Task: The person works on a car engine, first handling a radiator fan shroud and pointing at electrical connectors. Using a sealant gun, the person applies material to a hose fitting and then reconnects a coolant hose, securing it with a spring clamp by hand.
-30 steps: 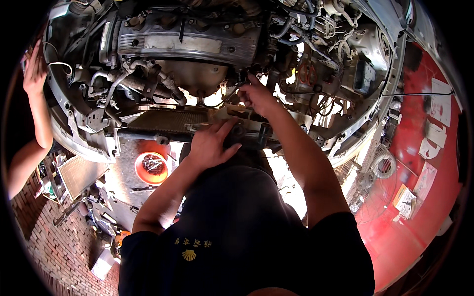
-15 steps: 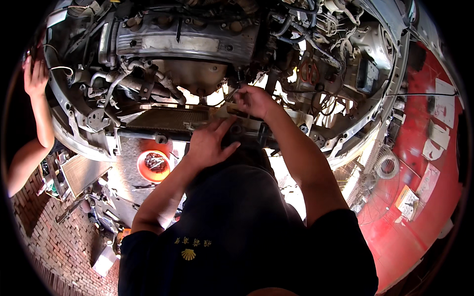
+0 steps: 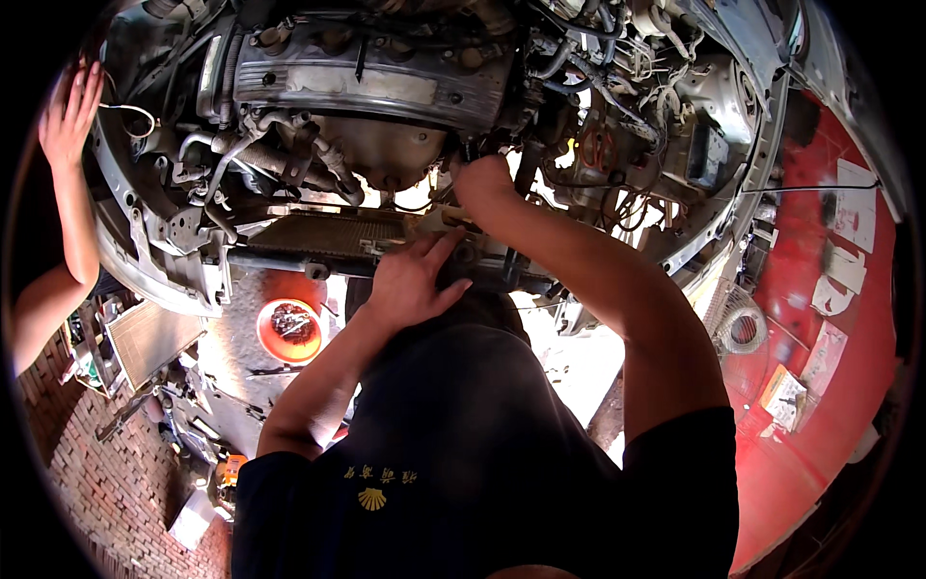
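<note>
My left hand (image 3: 413, 282) lies on the dark front crossbar (image 3: 289, 262) of an open engine bay, fingers stretched out and thumb apart, gripping nothing. Farther in, my right hand (image 3: 481, 183) reaches down at the lower right corner of the engine (image 3: 381, 145). Its fingers are curled, their tips lost in the dark gap, so what they hold is hidden. Between the crossbar and the engine sits a radiator (image 3: 323, 232) with a finned core. A metal valve cover (image 3: 367, 85) with a pale worn strip tops the engine.
Another person's hand (image 3: 68, 121) rests at the bay's left edge. Red-handled pliers (image 3: 598, 150) lie among hoses at right. Below left stand an orange bowl (image 3: 289, 331) of small metal parts and a flat finned panel (image 3: 154, 338). A fan (image 3: 741, 328) stands by the red floor (image 3: 810, 434).
My right hand has moved deeper toward the engine, and its fingertips are now hidden. The left hand stays on the crossbar. The other person's hand has shifted slightly up, fingers flatter.
</note>
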A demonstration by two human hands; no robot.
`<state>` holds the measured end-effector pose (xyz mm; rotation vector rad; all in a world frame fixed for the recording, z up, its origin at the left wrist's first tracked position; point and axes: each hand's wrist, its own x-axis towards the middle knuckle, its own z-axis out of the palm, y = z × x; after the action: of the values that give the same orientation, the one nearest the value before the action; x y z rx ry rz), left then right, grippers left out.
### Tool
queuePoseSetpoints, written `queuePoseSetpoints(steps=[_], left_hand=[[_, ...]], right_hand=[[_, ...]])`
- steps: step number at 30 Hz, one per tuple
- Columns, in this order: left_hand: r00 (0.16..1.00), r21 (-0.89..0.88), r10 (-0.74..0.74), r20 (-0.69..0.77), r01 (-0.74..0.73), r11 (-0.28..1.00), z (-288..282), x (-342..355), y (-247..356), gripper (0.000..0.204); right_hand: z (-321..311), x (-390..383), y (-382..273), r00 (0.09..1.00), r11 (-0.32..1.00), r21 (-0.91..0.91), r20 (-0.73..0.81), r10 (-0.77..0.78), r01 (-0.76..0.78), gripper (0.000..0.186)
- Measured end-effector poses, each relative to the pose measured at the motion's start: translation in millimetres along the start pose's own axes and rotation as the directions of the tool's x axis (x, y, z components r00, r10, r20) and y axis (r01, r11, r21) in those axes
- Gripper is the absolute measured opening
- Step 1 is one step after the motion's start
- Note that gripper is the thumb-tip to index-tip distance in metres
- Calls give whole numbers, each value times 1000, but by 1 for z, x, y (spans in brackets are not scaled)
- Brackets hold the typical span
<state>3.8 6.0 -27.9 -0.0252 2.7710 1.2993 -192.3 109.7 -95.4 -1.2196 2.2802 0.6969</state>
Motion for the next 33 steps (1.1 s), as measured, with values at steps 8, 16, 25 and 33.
queuePoseSetpoints(steps=[8, 16, 25, 33], left_hand=[[998, -63, -4, -64, 0, 998, 3, -6, 0, 74], [999, -31, -31, 37, 32, 999, -3, -1, 2, 76], [1000, -74, -21, -11, 20, 997, -3, 2, 5, 73], [998, -52, -54, 43, 56, 997, -7, 3, 10, 74]], right_hand=[[-2, -43, 34, 995, 903, 429, 87, -52, 9, 36], [38, -1, 43, 861, -822, 509, 507, 46, -255, 85], [59, 30, 57, 889, -850, 456, 456, -32, -264, 82], [21, -22, 36, 929, -537, 816, 340, 145, -214, 62]])
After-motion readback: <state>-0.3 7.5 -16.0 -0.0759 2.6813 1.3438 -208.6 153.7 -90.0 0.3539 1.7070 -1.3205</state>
